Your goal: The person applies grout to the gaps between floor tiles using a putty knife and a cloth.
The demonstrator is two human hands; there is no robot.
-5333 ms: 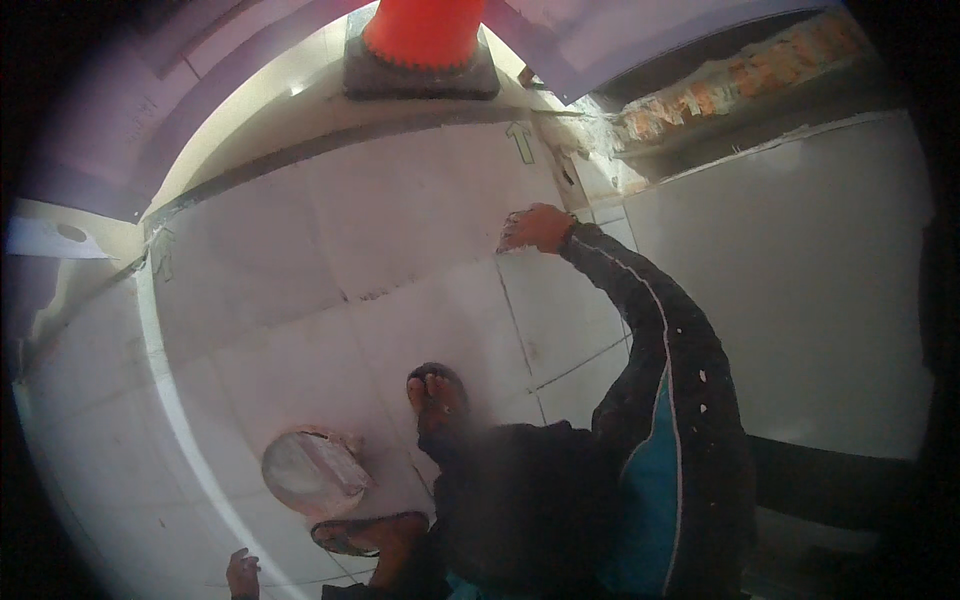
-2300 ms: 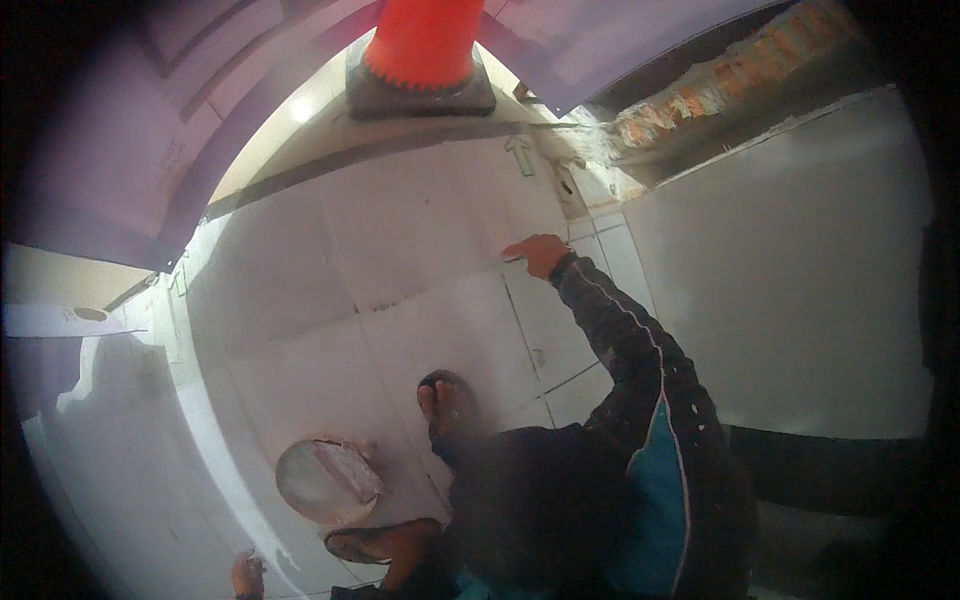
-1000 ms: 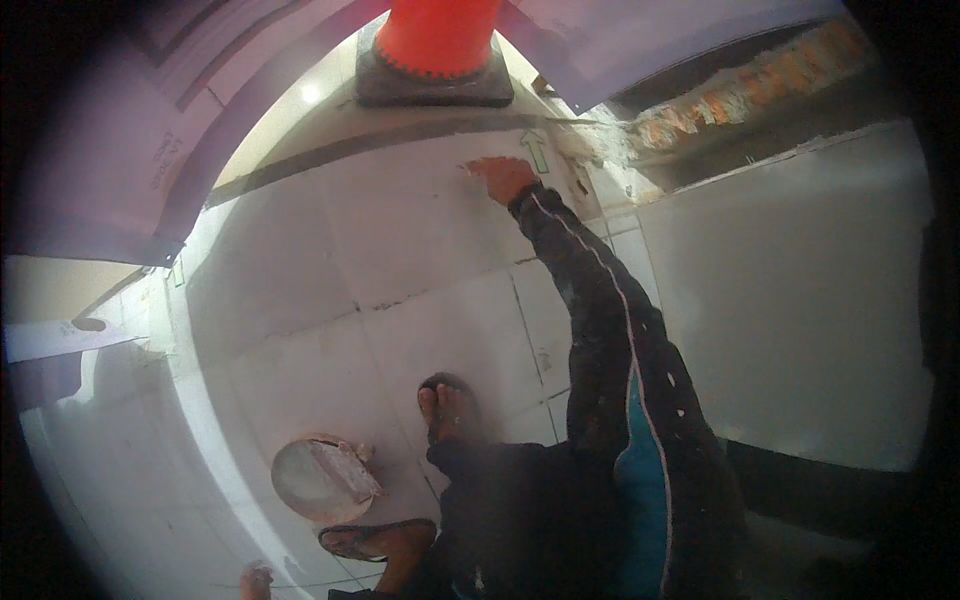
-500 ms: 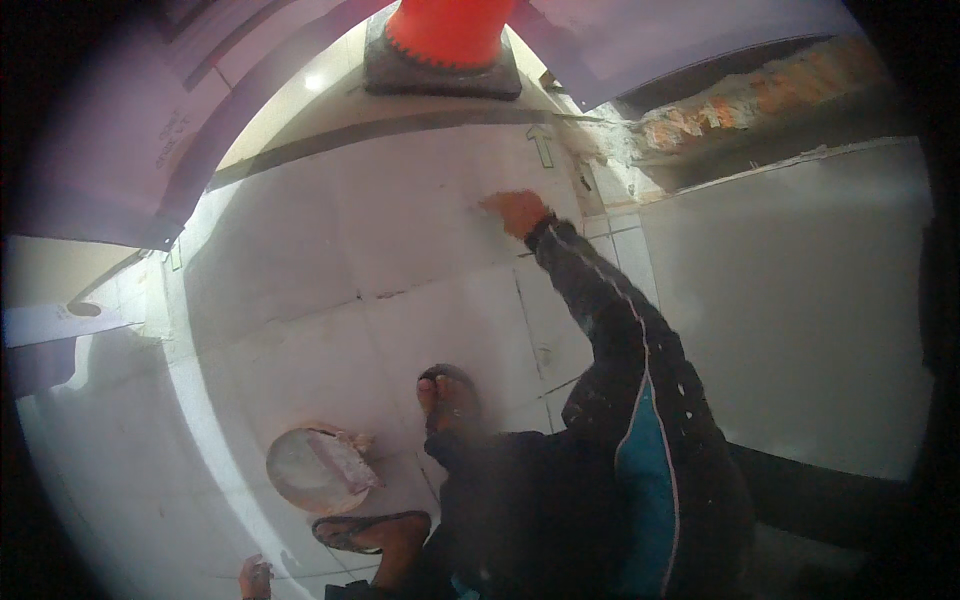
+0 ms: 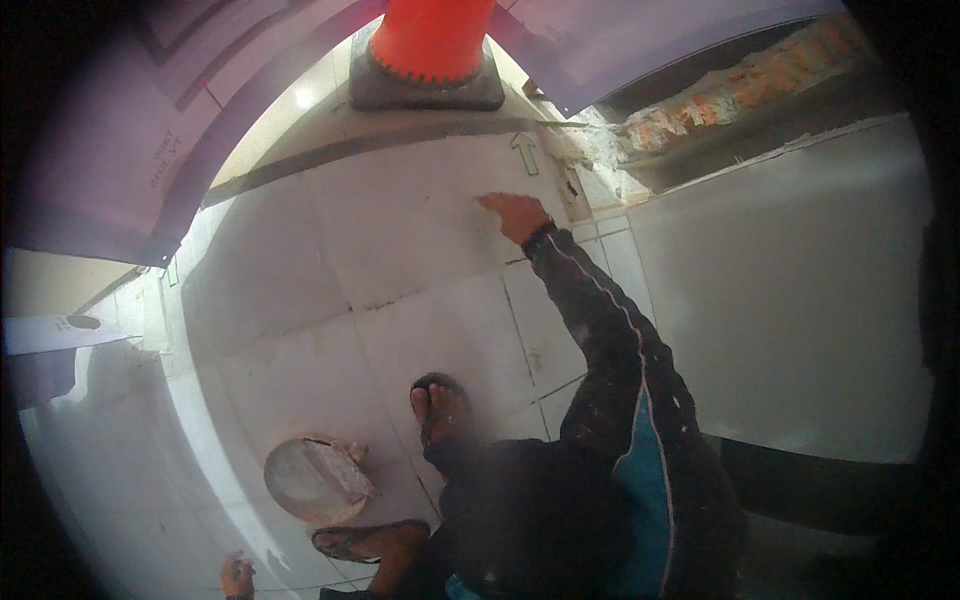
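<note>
My right hand (image 5: 515, 215) reaches far out over the pale tiled floor (image 5: 400, 230), at the end of a dark sleeve. Its fingers point left and are pressed together, low over the tiles; anything in them is hidden. At the lower left edge my left hand (image 5: 237, 577) shows only in part, its fingers bent, with a whitish smear or bit at the tips. Nearest to that hand stands a round shallow tub (image 5: 275, 485) of pale grey-white material. Across it lies a flat pinkish-white piece (image 5: 338, 470), whose kind I cannot make out.
An orange cone (image 5: 430, 40) on a black base stands at the far end. Purple-grey panels (image 5: 110, 150) hang at both upper sides. Broken brickwork (image 5: 720, 100) borders a grey slab (image 5: 780, 290) at right. Green arrow marks (image 5: 524, 153) show on the floor. My sandalled feet (image 5: 440, 410) flank the tub.
The view has shifted slightly. My left hand has moved a little to the left. My right hand stays at nearly the same spot on the floor.
</note>
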